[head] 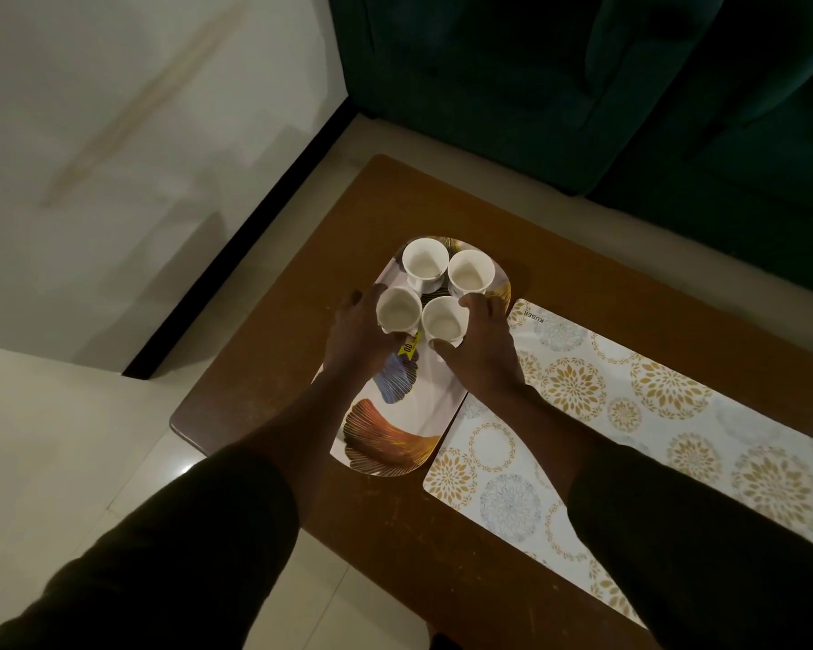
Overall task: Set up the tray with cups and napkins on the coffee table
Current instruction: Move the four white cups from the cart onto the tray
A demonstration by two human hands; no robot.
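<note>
A long white tray (395, 429) with feather patterns lies on the brown coffee table (395, 532). Several white cups stand close together at its far end. My left hand (357, 340) curls round the near-left cup (397, 312). My right hand (479, 349) grips the near-right cup (442, 321), thumb on its near side and fingers on its far side. Behind them stand a far-left cup (423, 262) and a far-right cup (470, 272). A yellow sticker (409, 351) shows between my hands. No napkins are in view.
A patterned white and gold table mat (630, 415) lies to the right of the tray, touching its edge. A dark green sofa (583, 86) stands beyond the table. Pale floor tiles (90, 438) and a white wall are to the left.
</note>
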